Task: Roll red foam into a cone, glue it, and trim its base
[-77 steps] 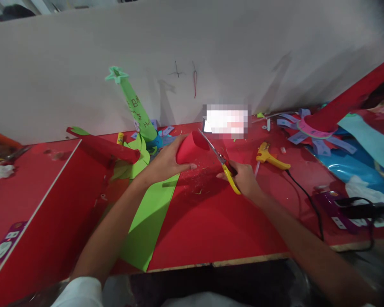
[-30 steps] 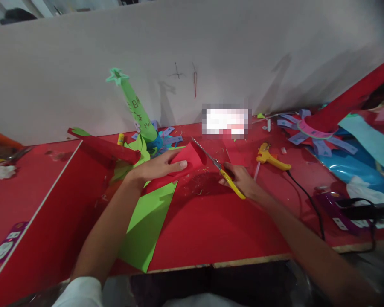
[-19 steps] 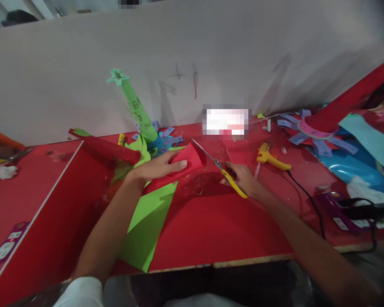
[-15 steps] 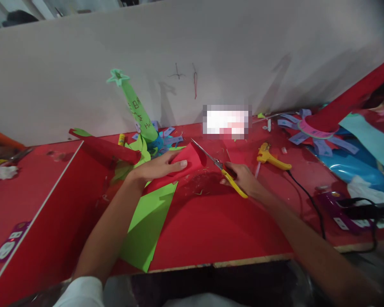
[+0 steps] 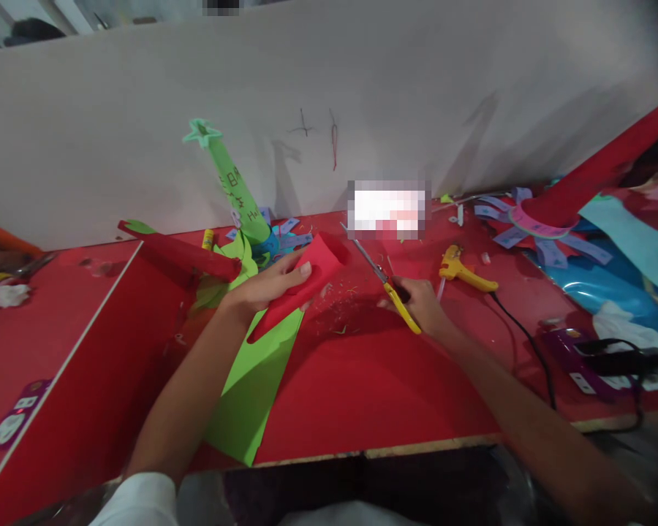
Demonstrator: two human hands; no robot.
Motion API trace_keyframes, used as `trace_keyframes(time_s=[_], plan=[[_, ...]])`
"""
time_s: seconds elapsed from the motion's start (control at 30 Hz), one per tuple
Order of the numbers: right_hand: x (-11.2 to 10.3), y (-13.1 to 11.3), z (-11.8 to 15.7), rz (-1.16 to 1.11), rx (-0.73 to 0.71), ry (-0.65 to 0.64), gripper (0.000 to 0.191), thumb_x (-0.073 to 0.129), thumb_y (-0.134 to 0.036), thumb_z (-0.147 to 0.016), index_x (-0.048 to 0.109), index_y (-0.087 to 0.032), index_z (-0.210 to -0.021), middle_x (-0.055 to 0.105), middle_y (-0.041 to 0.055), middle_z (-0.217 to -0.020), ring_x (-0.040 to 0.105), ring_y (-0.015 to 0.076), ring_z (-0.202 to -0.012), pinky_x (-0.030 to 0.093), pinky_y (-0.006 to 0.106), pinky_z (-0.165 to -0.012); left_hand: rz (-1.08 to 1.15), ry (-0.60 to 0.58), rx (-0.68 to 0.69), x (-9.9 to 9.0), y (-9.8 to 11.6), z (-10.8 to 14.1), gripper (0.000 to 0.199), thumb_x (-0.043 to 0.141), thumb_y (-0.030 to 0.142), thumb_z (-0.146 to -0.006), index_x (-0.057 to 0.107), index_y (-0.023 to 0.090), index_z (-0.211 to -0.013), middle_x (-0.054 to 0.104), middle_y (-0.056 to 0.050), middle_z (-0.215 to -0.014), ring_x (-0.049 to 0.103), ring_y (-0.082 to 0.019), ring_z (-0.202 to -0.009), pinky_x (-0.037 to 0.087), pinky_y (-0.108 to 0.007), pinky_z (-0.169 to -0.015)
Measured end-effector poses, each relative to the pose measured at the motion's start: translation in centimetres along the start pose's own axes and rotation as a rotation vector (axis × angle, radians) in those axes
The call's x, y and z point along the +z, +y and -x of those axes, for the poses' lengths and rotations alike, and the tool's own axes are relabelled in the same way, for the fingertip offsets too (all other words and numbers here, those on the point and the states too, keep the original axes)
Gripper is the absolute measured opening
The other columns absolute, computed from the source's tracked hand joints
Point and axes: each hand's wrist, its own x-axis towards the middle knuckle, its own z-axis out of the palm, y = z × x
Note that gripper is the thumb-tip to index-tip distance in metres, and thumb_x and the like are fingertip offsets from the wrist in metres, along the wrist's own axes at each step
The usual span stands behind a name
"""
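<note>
My left hand (image 5: pixel 274 281) is closed around a piece of red paper (image 5: pixel 321 267), its thumb lying on top. The red sheet looks folded or curled, and its lower end reaches over green paper (image 5: pixel 263 387) on the table. My right hand (image 5: pixel 417 296) grips a pair of scissors (image 5: pixel 398 303) with yellow and dark handles. The blades point up and away to the left, apart from the red paper, and look closed together. Small scraps (image 5: pixel 340 307) lie on the table between my hands.
A yellow glue gun (image 5: pixel 466 270) with a black cord lies right of my right hand. A green paper cone (image 5: pixel 241 186) stands behind my left hand. A red divider (image 5: pixel 115 351) rises at left; a purple power strip (image 5: pixel 575 361) sits at right. A bright blurred patch is at the back.
The scissors have shifted slightly right, away from the red paper. My left hand has tilted the red paper, and its lower end now shows more over the green sheet.
</note>
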Motion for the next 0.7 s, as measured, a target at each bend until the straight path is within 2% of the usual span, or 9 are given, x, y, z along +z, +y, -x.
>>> trace_keyframes(time_s=[0.1, 0.2, 0.3, 0.5, 0.6, 0.7], plan=[[-0.1, 0.0, -0.1, 0.002, 0.029, 0.016, 0.069, 0.061, -0.089, -0.072, 0.053, -0.021, -0.068, 0.039, -0.0030, -0.056, 0.032, 0.0120, -0.055, 0.025, 0.028, -0.053, 0.112, -0.041, 0.070, 0.4, -0.8, -0.8, 0.073, 0.068, 0.081, -0.078, 0.071, 0.014, -0.106, 0.072, -0.009, -0.080, 0.058, -0.012, -0.050, 0.047, -0.024, -0.049], [-0.2, -0.1, -0.1, -0.002, 0.033, 0.013, 0.068, 0.062, -0.087, -0.074, 0.055, -0.020, -0.069, 0.042, -0.0019, -0.057, 0.034, 0.0125, -0.056, 0.025, 0.029, -0.053, 0.249, -0.003, 0.119, 1.2, -1.7, -1.8, 0.070, 0.071, 0.080, -0.077, 0.070, 0.014, -0.098, 0.069, -0.006, -0.077, 0.062, -0.013, -0.056, 0.050, -0.024, -0.052], [-0.1, -0.1, -0.1, -0.004, 0.028, 0.027, 0.067, 0.062, -0.086, -0.075, 0.056, -0.019, -0.069, 0.043, -0.0019, -0.056, 0.034, 0.0124, -0.055, 0.024, 0.029, -0.053, 0.344, 0.064, 0.161, 2.1, -2.7, -2.4, 0.068, 0.080, 0.074, -0.073, 0.069, 0.016, -0.106, 0.071, -0.006, -0.084, 0.067, -0.015, -0.066, 0.055, -0.026, -0.061], [0.1, 0.0, 0.1, -0.010, 0.032, 0.048, 0.066, 0.062, -0.085, -0.077, 0.060, -0.018, -0.073, 0.044, -0.0020, -0.058, 0.034, 0.0122, -0.055, 0.026, 0.029, -0.053, 0.370, 0.161, 0.225, 2.7, -3.6, -2.6, 0.075, 0.094, 0.058, -0.065, 0.062, 0.019, -0.121, 0.076, -0.011, -0.104, 0.075, -0.025, -0.092, 0.060, -0.035, -0.081], [0.1, 0.0, 0.1, -0.010, 0.032, 0.060, 0.067, 0.063, -0.085, -0.076, 0.059, -0.018, -0.072, 0.044, -0.0021, -0.057, 0.035, 0.0121, -0.055, 0.027, 0.029, -0.053, 0.364, 0.216, 0.241, 3.0, -3.2, -2.5, 0.081, 0.098, 0.044, -0.064, 0.056, 0.022, -0.130, 0.075, -0.010, -0.112, 0.077, -0.026, -0.096, 0.060, -0.039, -0.088], [0.1, -0.1, 0.1, -0.014, 0.037, 0.053, 0.068, 0.063, -0.086, -0.075, 0.060, -0.018, -0.073, 0.045, -0.0016, -0.057, 0.035, 0.0123, -0.055, 0.027, 0.029, -0.053, 0.354, 0.236, 0.221, 3.4, -2.7, -2.3, 0.076, 0.095, 0.036, -0.070, 0.054, 0.023, -0.133, 0.075, -0.011, -0.117, 0.077, -0.026, -0.094, 0.060, -0.041, -0.089]])
